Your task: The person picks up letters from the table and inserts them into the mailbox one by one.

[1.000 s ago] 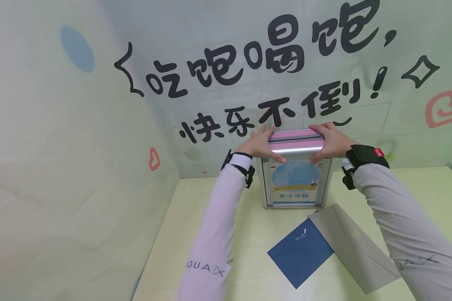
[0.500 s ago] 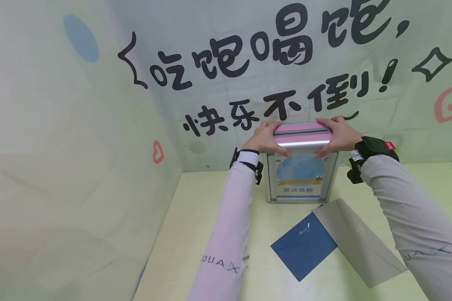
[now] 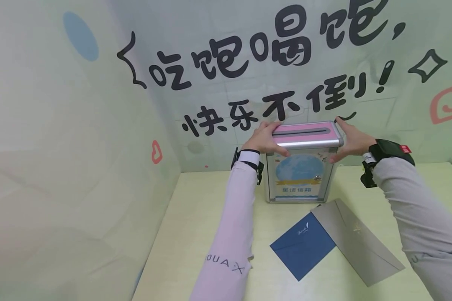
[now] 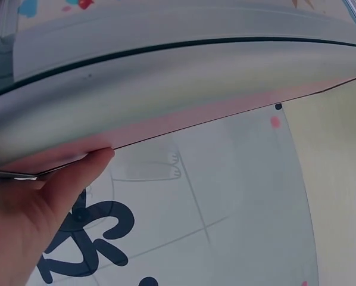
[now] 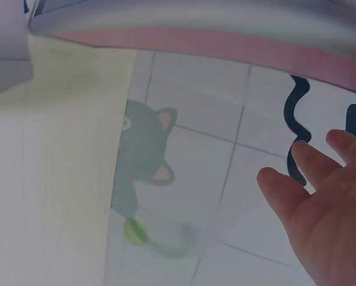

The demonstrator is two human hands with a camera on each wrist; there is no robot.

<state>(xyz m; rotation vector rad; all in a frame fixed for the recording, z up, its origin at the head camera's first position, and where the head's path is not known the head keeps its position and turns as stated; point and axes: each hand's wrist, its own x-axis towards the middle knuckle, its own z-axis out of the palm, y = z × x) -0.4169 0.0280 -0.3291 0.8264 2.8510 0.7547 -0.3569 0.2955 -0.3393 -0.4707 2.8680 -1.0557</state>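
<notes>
A suggestion box [image 3: 299, 175] with a silver frame and a slotted pink lid [image 3: 305, 129] stands upright on the table against the back wall. My left hand [image 3: 263, 140] grips the left end of the lid, thumb on the front edge and fingers toward the back. A fingertip of it touches the pink top in the left wrist view. Just beyond the lid's right end is my right hand [image 3: 354, 142], its fingers spread. In the right wrist view those fingers [image 5: 276, 187] are apart from the lid.
Before the box, a blue envelope [image 3: 303, 246] and a grey envelope [image 3: 358, 242] lie on the pale table [image 3: 188, 217], the grey one partly over the blue. A printed sheet [image 3: 211, 33] with large black characters covers the back wall, close behind the box.
My right hand has let go of the lid and moved off to the right, uncovering its right end. My left hand stays on the lid. The box and envelopes look unmoved.
</notes>
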